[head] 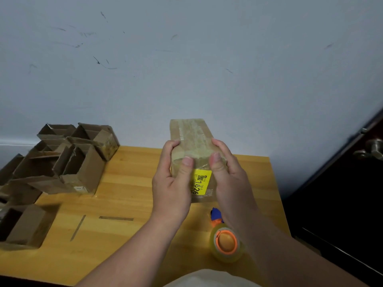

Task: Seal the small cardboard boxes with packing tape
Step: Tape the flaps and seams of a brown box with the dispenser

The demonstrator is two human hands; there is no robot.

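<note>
- Both hands hold one small cardboard box [191, 141] lifted above the wooden table [128, 183]: the left hand [173, 179] and the right hand [229, 175] curl around its two sides, and each thumb presses on the near edge, where the packing tape [193, 133] folds over.
- One strip of tape already runs along the top seam, so the step in hand seems to be to rub down its end.
- To do this well, I think the thumbs should slide outward from the middle, so that no air stays under the tape.
- Better not to press over the yellow label [201, 182], because it must stay readable.
- Several open boxes [68, 160] wait at the left, well apart.
- The tape dispenser [226, 242] lies on the table under the right wrist, ready for the next box.
</note>
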